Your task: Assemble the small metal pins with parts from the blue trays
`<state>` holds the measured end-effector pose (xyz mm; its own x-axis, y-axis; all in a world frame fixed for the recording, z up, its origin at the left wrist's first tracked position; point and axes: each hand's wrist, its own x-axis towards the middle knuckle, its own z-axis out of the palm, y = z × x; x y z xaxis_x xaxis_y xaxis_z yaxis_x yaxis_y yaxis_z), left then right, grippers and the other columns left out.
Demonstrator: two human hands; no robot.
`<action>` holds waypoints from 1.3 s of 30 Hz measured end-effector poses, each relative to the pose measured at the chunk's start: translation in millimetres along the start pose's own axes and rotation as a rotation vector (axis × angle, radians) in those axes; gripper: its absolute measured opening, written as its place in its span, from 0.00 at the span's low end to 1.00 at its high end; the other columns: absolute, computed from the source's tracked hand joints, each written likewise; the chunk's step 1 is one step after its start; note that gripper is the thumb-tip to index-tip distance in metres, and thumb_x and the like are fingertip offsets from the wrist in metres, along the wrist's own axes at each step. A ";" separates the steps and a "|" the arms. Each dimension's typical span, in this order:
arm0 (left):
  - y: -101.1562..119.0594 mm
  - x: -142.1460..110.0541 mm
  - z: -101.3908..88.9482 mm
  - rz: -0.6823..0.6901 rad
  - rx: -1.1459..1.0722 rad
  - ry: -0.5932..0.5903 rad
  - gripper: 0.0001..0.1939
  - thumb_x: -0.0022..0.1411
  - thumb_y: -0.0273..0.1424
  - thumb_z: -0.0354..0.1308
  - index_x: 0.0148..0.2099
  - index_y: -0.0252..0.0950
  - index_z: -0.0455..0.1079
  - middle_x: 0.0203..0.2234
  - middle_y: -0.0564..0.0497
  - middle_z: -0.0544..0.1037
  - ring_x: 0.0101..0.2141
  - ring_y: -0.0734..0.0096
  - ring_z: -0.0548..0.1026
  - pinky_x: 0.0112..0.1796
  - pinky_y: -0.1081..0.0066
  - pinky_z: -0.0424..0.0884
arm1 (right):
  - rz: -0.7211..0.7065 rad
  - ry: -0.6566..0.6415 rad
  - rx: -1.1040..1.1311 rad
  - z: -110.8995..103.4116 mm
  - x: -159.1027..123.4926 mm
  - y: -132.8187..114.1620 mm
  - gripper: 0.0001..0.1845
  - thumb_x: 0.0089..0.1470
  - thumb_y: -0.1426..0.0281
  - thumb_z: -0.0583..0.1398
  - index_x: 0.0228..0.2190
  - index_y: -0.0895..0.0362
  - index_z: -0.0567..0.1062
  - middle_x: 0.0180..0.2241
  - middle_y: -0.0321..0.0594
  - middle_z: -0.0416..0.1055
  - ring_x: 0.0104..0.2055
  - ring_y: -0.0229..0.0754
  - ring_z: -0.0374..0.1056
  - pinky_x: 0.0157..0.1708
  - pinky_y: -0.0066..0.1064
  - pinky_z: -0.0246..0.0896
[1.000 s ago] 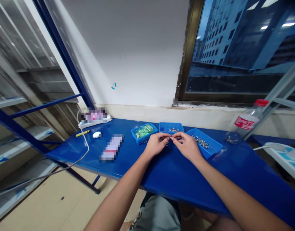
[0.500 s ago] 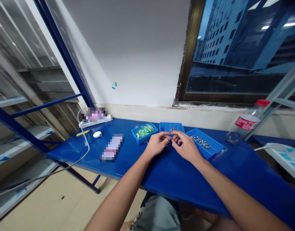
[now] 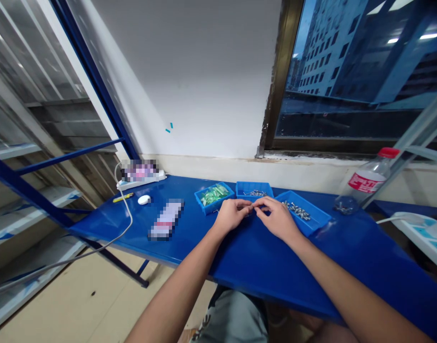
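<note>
My left hand (image 3: 233, 214) and my right hand (image 3: 275, 217) meet fingertip to fingertip over the blue table (image 3: 261, 257), just in front of three small blue trays. Both are pinched shut on a tiny metal part (image 3: 253, 206) held between them; I cannot make out its shape. The left tray (image 3: 214, 196) holds green pieces. The middle tray (image 3: 254, 190) and the right tray (image 3: 300, 211) hold small silvery metal parts.
A plastic bottle with a red cap (image 3: 364, 185) stands at the right by a metal post. At the left lie a white power strip (image 3: 142, 179), a white cable (image 3: 125, 209), a small white puck (image 3: 144, 199) and a yellow pen (image 3: 123, 197). Shelving stands at far left.
My fingers have shifted slightly around the small part; the hands stay together at the same spot before the trays.
</note>
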<state>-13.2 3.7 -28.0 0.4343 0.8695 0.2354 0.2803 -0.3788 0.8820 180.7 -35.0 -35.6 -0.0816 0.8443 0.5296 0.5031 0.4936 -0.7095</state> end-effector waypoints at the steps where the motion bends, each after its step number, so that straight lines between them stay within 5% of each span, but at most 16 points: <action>1: -1.2 0.3 0.6 -0.006 0.001 0.016 0.14 0.65 0.33 0.65 0.49 0.33 0.83 0.41 0.45 0.87 0.40 0.59 0.85 0.43 0.67 0.80 | 0.030 0.012 0.019 0.8 -0.2 0.0 0.07 0.61 0.67 0.60 0.38 0.52 0.79 0.40 0.41 0.81 0.38 0.44 0.78 0.42 0.38 0.77; 7: -2.1 1.3 3.6 -0.003 0.019 0.044 0.09 0.62 0.27 0.66 0.45 0.33 0.83 0.39 0.45 0.87 0.39 0.61 0.86 0.44 0.66 0.82 | 0.131 0.029 0.051 4.5 -1.3 2.7 0.06 0.57 0.65 0.63 0.36 0.53 0.77 0.35 0.40 0.80 0.34 0.44 0.77 0.38 0.36 0.76; 12: -2.2 1.4 5.0 0.026 -0.135 0.028 0.19 0.62 0.23 0.64 0.56 0.32 0.77 0.41 0.43 0.87 0.41 0.62 0.85 0.44 0.67 0.81 | 0.112 0.005 0.045 6.6 -1.2 3.4 0.11 0.53 0.70 0.61 0.40 0.55 0.78 0.33 0.39 0.77 0.32 0.41 0.74 0.33 0.32 0.73; 20: 5.9 -2.4 0.0 0.055 0.033 -0.027 0.18 0.69 0.42 0.62 0.46 0.33 0.82 0.33 0.45 0.86 0.36 0.61 0.85 0.39 0.70 0.79 | -0.021 0.014 -0.105 -1.1 -1.0 -3.1 0.07 0.57 0.71 0.60 0.36 0.53 0.79 0.37 0.41 0.79 0.34 0.43 0.73 0.37 0.36 0.74; 31: -1.9 0.8 3.0 0.043 0.089 0.028 0.08 0.62 0.26 0.67 0.44 0.35 0.83 0.38 0.47 0.87 0.39 0.61 0.86 0.44 0.66 0.82 | 0.089 0.019 0.025 3.9 -1.4 3.9 0.06 0.59 0.64 0.63 0.37 0.52 0.78 0.37 0.40 0.81 0.34 0.44 0.78 0.38 0.37 0.77; 39: -0.9 0.8 4.9 0.053 -0.065 0.057 0.18 0.62 0.22 0.65 0.54 0.33 0.78 0.40 0.45 0.87 0.38 0.64 0.86 0.42 0.68 0.82 | 0.030 -0.012 0.003 4.8 -2.3 1.6 0.09 0.56 0.71 0.61 0.40 0.53 0.78 0.36 0.40 0.78 0.36 0.43 0.75 0.36 0.34 0.73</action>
<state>-8.9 3.2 -30.5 0.3971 0.8661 0.3036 0.2013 -0.4050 0.8919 177.5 -35.1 -40.2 -0.0765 0.8612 0.5024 0.5026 0.4685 -0.7266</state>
